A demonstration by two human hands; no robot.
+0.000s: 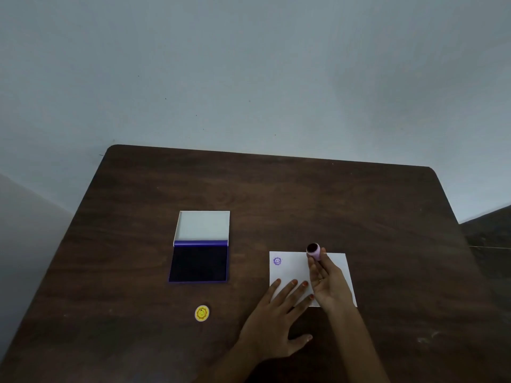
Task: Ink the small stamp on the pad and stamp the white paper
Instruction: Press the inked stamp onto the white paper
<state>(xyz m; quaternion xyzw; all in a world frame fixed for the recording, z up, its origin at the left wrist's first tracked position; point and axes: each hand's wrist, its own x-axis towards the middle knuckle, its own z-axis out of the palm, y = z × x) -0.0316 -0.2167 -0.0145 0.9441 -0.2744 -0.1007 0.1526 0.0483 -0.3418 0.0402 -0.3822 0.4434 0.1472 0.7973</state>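
A white paper (pixel 290 268) lies on the dark wooden table (pixel 276 194), right of centre, with one purple stamp print (pixel 277 261) near its far left corner. My left hand (pixel 276 319) rests flat on the paper's near left part, fingers spread. My right hand (pixel 326 280) holds a small lilac stamp (pixel 314 250) above the paper's far edge, its dark inked face turned up and away from the sheet. The ink pad (pixel 198 263) lies open to the left, dark blue surface exposed, white lid (pixel 203 226) folded back.
A small round yellow cap (pixel 201 313) with a sun face lies on the table near the front, below the ink pad. A pale wall stands behind the table's far edge. Bare wood surrounds the pad and paper.
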